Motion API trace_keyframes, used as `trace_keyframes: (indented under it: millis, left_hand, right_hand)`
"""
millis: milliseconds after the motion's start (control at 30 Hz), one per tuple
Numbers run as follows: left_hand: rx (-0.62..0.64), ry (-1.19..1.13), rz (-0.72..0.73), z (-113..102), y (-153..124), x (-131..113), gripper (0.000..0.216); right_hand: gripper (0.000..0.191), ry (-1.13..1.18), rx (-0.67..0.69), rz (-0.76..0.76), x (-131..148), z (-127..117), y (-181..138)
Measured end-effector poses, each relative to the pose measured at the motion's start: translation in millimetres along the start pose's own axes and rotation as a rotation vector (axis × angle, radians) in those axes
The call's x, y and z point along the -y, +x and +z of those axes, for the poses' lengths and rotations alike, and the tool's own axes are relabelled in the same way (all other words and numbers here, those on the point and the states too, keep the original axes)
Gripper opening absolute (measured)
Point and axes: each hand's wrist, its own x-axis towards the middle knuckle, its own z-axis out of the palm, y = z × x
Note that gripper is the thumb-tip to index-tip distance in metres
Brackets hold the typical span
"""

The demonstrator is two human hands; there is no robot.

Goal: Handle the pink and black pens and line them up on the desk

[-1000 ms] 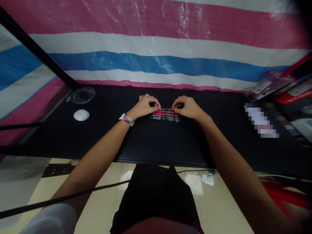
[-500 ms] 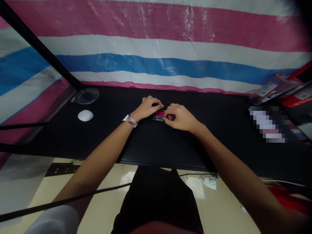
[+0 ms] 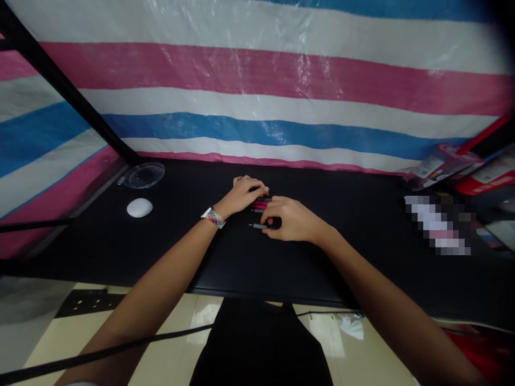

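Several pens [image 3: 260, 205], pink and dark, lie side by side in a small row on the black table [image 3: 249, 252]. My left hand [image 3: 243, 192] rests on the left end of the row with fingers curled down on the pens. My right hand [image 3: 290, 219] sits just in front of the row, fingers pinched round a single grey pen [image 3: 257, 226] pulled a little toward me. A striped band is on my left wrist.
A white rounded object [image 3: 139, 207] and a clear round lid [image 3: 144, 175] lie at the table's left. Red boxes and packets [image 3: 454, 166] crowd the right end. A striped tarp [image 3: 257, 102] hangs behind. A black post [image 3: 60, 80] slants at the left.
My right hand slid from the right end of the pens to the left and toward me, drawing one grey pen out of the row. My left hand stayed put.
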Motion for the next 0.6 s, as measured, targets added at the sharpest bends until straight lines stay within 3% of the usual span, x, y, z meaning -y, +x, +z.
trace_keyframes:
  millis: [100, 267, 433, 600]
  left_hand:
    - [-0.036, -0.036, 0.018, -2, -1, -6, 0.032]
    - [-0.124, -0.178, 0.166, -1, -2, -15, 0.045]
    - [-0.188, -0.241, 0.148, 5, -1, -20, 0.021]
    - [-0.286, -0.348, 0.099, 8, 2, -15, 0.017]
  right_hand:
    - [0.008, 0.059, -0.059, -0.018, 3, 0, 1]
    - [0.008, 0.098, -0.330, 0.008, -16, -4, 0]
    - [0.018, 0.136, -0.448, 0.118, -40, -5, -3]
    - [0.027, 0.371, -0.560, 0.290, -53, -5, -1]
